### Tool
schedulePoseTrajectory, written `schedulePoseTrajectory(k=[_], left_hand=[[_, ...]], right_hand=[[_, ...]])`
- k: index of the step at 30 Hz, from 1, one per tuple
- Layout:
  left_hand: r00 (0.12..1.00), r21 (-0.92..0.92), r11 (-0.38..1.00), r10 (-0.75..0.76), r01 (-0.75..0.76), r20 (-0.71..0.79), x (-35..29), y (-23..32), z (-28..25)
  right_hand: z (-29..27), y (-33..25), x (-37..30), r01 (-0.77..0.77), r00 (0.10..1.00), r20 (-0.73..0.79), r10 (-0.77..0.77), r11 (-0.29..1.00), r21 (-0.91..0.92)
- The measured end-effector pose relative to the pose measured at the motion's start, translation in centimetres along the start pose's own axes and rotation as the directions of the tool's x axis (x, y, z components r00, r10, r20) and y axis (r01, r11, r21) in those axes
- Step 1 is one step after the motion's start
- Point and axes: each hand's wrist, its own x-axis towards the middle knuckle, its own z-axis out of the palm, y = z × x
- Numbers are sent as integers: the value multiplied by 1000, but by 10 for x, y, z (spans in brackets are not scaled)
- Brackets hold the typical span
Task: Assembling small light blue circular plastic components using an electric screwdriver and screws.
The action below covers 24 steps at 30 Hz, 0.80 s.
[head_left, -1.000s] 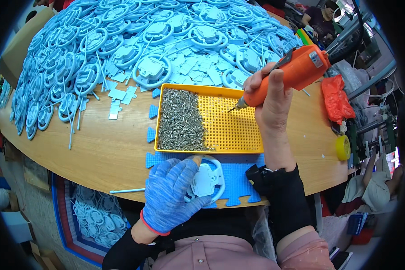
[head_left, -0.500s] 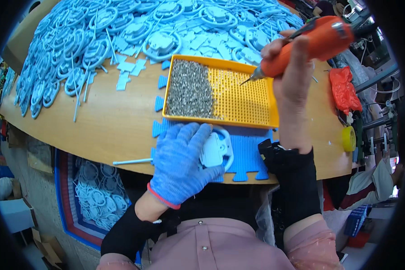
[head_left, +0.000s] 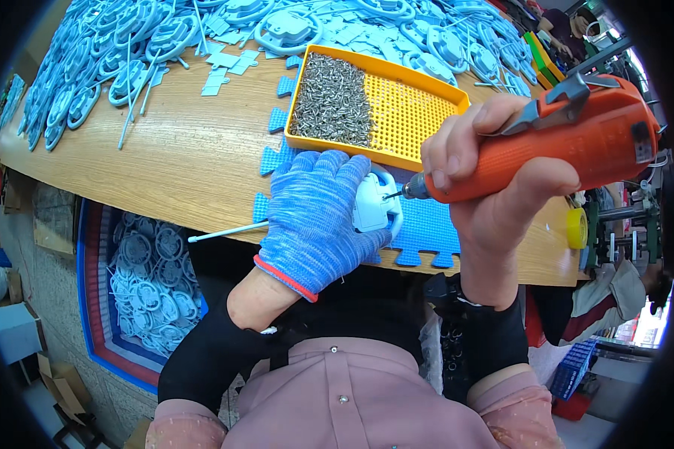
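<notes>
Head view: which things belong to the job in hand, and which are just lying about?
In the job:
blue ring-shaped part, held by gloved left hand
orange power screwdriver in right hand
screws in yellow tray
blue foam mat

Apparently just lying about:
yellow tape roll
pale box, far left

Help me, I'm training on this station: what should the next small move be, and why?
Probably the right hand should press the orange screwdriver gently and drive: its bit appears to meet the light-blue part, which the gloved left hand holds.

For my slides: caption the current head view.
Gloved left hand holds a blue part; right hand points an orange screwdriver at it.
</notes>
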Motion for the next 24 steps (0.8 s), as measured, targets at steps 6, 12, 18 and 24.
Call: schedulePoseTrajectory(k=[6, 12, 18, 24], left_hand=[[1000, -38, 999, 6, -5, 9, 2, 0, 2], [1000, -47, 999, 11, -10, 27, 4, 1, -1], [997, 79, 997, 0, 7, -81, -33, -9, -61], [977, 371, 904, -209, 213, -51, -98, -48, -148]], right_hand=[[10, -1, 3, -32, 997, -71, 20, 983, -181], [9, 0, 6, -75, 997, -11, 74, 986, -146], [-40, -22, 4, 88, 989, -122, -87, 996, 2], [-102, -27, 41, 179, 928, -310, -209, 976, -122]])
